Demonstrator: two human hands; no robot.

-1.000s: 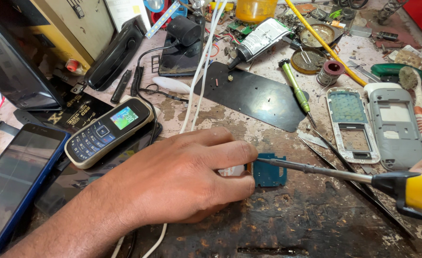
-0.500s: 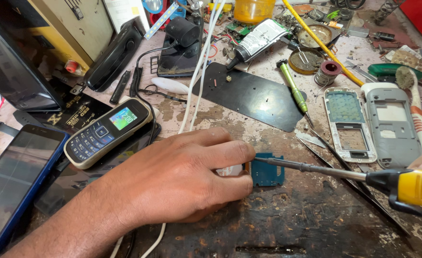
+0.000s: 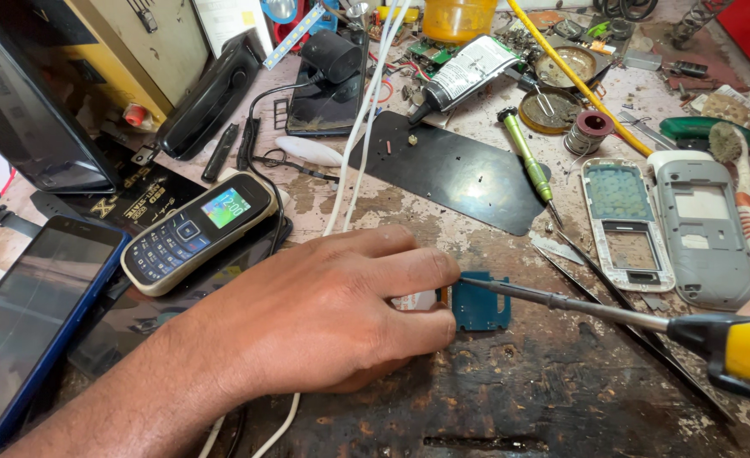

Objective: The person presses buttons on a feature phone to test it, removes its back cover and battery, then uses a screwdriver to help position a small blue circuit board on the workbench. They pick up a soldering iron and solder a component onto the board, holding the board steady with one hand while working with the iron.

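Small blue circuit board (image 3: 482, 303) lies flat (partly covered) on bench.

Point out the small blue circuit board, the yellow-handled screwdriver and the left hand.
small blue circuit board (image 3: 482, 309), head view, bare lower face.
yellow-handled screwdriver (image 3: 579, 304), head view, middle of metal shaft.
left hand (image 3: 324, 309), head view, back of hand.

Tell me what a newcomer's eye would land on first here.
Centre frame, the left hand pins a small blue circuit board to the worn workbench, while a yellow-handled screwdriver from the right touches it with its tip. At left lies a grey keypad phone with a lit screen; at right, two grey phone housings.
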